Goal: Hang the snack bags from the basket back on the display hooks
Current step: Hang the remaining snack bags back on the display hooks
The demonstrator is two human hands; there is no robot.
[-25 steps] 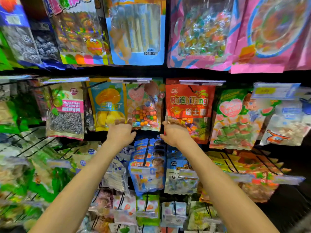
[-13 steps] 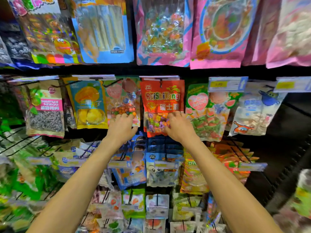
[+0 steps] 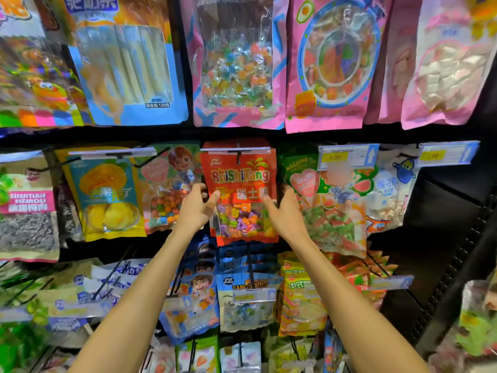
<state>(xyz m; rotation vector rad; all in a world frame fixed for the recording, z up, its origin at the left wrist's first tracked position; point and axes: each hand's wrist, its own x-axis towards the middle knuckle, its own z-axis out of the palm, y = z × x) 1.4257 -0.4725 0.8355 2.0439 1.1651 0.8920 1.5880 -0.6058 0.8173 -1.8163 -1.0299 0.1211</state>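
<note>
Both hands flank the RuiShiTang bag (image 3: 243, 184): left hand (image 3: 196, 208) at its left edge, right hand (image 3: 287, 214) at its right, watermelon bag (image 3: 333, 211) behind the right hand.
</note>
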